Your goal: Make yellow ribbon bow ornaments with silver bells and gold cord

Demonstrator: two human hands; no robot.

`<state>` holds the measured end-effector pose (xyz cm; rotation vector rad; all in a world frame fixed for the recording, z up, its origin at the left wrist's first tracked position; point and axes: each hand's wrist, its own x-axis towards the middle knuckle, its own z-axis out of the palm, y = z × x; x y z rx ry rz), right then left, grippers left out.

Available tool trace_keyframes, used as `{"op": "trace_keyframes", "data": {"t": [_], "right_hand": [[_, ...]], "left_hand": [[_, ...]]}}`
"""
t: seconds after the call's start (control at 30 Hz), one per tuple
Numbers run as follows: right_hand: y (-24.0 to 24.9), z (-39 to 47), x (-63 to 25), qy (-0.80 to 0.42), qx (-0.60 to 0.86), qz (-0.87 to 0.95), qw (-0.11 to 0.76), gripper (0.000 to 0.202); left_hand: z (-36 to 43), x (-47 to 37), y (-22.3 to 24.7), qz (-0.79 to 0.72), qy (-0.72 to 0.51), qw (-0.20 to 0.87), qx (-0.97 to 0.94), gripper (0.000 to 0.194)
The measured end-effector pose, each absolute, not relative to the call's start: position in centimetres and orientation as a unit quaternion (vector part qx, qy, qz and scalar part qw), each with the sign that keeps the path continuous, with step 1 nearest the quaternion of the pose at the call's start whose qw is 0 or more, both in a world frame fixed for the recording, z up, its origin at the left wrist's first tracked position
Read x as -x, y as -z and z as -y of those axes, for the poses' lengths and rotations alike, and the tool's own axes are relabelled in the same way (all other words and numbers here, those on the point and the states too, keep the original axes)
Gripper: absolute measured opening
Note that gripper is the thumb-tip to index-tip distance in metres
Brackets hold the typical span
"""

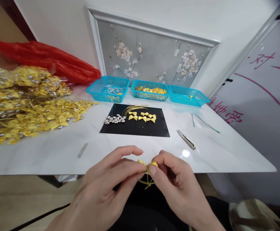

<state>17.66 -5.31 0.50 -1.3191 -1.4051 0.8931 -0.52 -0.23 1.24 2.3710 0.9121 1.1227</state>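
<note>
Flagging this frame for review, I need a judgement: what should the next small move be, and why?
Probably pull the yellow cord snug at the middle of the yellow bow. The left hand and right hand pinch the bow from either side, while the cord hangs loosely looped below; whether it is already tied is hidden.

Left hand (106, 183), right hand (180, 183) nearly meeting, both pinching (one left finger (127, 149) lifted clear).
</note>
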Motion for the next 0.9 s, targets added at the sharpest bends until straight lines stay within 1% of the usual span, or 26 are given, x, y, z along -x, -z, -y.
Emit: {"op": "trace_keyframes", "data": {"t": [0.17, 0.37, 0.53, 0.67, 0.8, 0.9], "right_hand": [[-0.6, 5.0, -17.8, -0.375, 0.537, 0.583, 0.481, 0.023], [-0.5, 4.9, -18.1, -0.353, 0.532, 0.604, 0.476, 0.023], [-0.8, 4.9, -18.3, -0.313, 0.52, 0.643, 0.467, 0.016], [-1.1, 4.9, -18.4, -0.305, 0.519, 0.65, 0.464, 0.017], [-1.1, 4.9, -18.5, -0.335, 0.531, 0.63, 0.457, 0.017], [-1.2, 4.9, -18.5, -0.33, 0.54, 0.629, 0.452, 0.018]], "left_hand": [[0.0, 0.4, -1.6, -0.315, -0.401, 0.177, -0.842, 0.024], [-0.2, 0.2, -1.4, -0.307, -0.399, 0.174, -0.846, 0.024], [-0.4, 0.0, -1.6, -0.316, -0.39, 0.209, -0.839, 0.024], [-0.3, 0.3, -1.6, -0.322, -0.379, 0.222, -0.839, 0.022], [-0.3, 0.8, -1.2, -0.314, -0.369, 0.208, -0.85, 0.028], [-0.3, 1.1, -1.1, -0.3, -0.369, 0.193, -0.858, 0.029]]}}
